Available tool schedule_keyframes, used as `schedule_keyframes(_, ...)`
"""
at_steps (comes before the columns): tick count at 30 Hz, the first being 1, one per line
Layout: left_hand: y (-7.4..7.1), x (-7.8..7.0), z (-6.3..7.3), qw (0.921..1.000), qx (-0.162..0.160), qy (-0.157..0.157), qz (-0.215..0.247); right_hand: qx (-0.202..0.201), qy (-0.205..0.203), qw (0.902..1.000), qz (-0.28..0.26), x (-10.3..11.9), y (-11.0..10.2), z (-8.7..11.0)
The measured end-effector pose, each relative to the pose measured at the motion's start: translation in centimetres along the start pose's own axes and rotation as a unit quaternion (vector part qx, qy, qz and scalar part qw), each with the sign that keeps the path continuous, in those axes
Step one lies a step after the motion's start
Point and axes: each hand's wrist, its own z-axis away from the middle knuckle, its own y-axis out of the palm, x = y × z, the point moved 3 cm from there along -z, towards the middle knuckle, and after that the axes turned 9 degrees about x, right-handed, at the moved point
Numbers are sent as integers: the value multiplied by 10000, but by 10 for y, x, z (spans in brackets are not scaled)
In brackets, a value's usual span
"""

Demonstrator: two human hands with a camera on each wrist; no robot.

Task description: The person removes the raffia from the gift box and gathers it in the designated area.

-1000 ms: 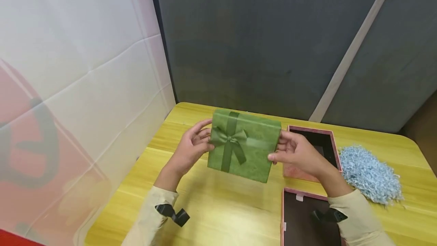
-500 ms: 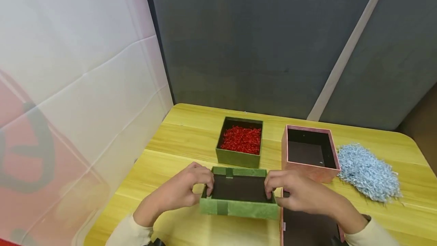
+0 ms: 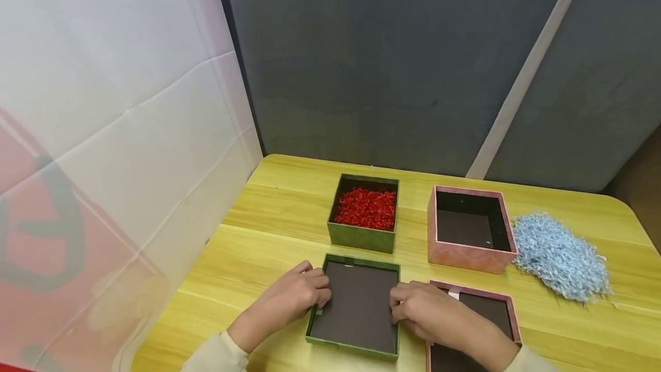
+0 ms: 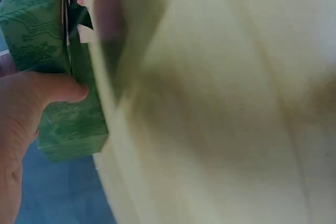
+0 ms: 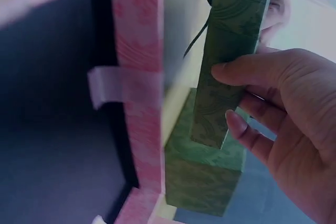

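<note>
A green gift box lid [image 3: 360,306] lies upside down near the front of the table, its dark inside facing up. My left hand [image 3: 290,298] grips its left wall, fingertips hooked over the rim. On the opposite wall, my right hand [image 3: 439,313] holds on the same way. Both wrist views show the thumb against the outside of the lid wall, and a dark green ribbon [image 4: 76,22] hangs by the lid in the left one. Just behind the lid stands the green box base [image 3: 361,239], partly filled with red shredded paper [image 3: 366,208].
To the right, a pink box base [image 3: 467,256] stands with its dark inside showing. In front of it lies an upturned pink lid [image 3: 485,310], partly under my right forearm. Blue shredded paper [image 3: 560,257] is heaped at far right. A white curtain [image 3: 170,102] borders the left side.
Both hands brought the green lid down from over the green box base, turned it from bow side up to inside up, and lowered it to the table in front.
</note>
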Motion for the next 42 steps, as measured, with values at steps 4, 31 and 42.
schedule_keyframes(4,10,-2,2,9997,107,57,-211,-50,-152,9992,374,2,10,-1)
schedule_keyframes(31,27,-8,8,9976,543,-143,-397,-10,-102,9972,737,2,36,-5)
schedule_keyframes(42,22,-9,7,9977,633,-234,-99,-69,349,9992,194,6,27,-3)
